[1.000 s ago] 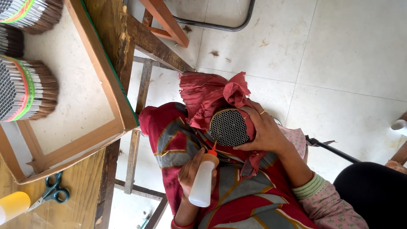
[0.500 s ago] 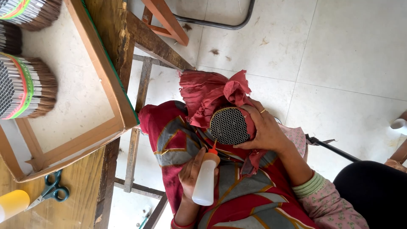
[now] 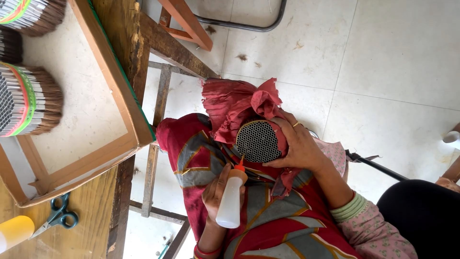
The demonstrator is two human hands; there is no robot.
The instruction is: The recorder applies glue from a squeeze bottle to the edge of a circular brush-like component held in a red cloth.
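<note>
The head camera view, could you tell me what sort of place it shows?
Probably a small handcraft workshop: banded tube bundles in a cardboard tray, scissors on a wooden table, tiled floor.

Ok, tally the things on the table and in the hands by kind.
Tube bundles: 4, three in the tray, one in the right hand
Squeeze bottle: 1, left hand
Scissors: 1
Yellow container: 1
Total: 7
</note>
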